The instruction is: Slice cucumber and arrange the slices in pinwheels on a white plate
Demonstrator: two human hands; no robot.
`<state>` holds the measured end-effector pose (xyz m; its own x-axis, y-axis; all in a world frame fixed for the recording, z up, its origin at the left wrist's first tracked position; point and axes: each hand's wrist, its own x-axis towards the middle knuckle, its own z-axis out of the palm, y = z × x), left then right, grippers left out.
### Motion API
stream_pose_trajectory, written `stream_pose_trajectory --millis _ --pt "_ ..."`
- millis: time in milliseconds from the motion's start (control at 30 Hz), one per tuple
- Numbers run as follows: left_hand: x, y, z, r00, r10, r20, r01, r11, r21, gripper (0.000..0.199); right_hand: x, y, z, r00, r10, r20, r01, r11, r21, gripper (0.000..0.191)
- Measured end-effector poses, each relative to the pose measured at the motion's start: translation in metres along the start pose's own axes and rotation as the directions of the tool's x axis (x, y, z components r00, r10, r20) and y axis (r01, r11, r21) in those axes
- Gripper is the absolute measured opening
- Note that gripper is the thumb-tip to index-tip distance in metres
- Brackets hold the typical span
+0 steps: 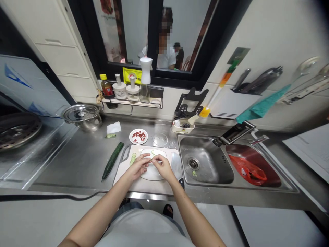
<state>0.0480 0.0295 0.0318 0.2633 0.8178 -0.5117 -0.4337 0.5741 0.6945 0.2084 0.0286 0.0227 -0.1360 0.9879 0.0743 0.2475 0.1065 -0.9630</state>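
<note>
Over a white plate [151, 175] on the cutting board [120, 178], my two hands meet at the fingertips. My left hand [140, 165] is partly curled, its thumb and a finger close to my right fingertips; whether it grips anything is too small to tell. My right hand [161, 166] pinches something small that I cannot make out. Cucumber slices [133, 159] lie on the board left of the plate. A knife [176, 163] rests along the board's right side, its dark handle near the front edge. A whole cucumber [112, 160] lies left of the board.
Behind the board are a plate of chopped red pieces [138, 137] and a clear round dish [160, 139]. A double sink [205, 164] is at right, a lidded pot [84, 118] at back left. A shelf [151, 103] holds bottles and jars. A person shows in the window glass.
</note>
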Motion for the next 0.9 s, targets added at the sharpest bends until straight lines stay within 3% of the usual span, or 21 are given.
stream_pose_trajectory --millis 400,667,900 --pt "0.005 0.004 0.000 0.964 0.267 -0.006 -0.246 0.896 0.370 0.055 0.000 0.010 0.007 0.999 0.044 -0.032 -0.043 0.999 0.026 0.017" --pt "0.013 -0.009 0.001 0.874 0.485 0.028 -0.436 0.758 0.486 0.037 -0.001 0.020 0.007 0.989 0.144 -0.040 -0.139 0.984 0.115 0.016" --pt "0.026 -0.022 -0.003 0.827 0.562 -0.011 -0.459 0.688 0.562 0.024 0.003 0.034 0.007 0.974 0.223 -0.023 -0.219 0.969 0.112 0.018"
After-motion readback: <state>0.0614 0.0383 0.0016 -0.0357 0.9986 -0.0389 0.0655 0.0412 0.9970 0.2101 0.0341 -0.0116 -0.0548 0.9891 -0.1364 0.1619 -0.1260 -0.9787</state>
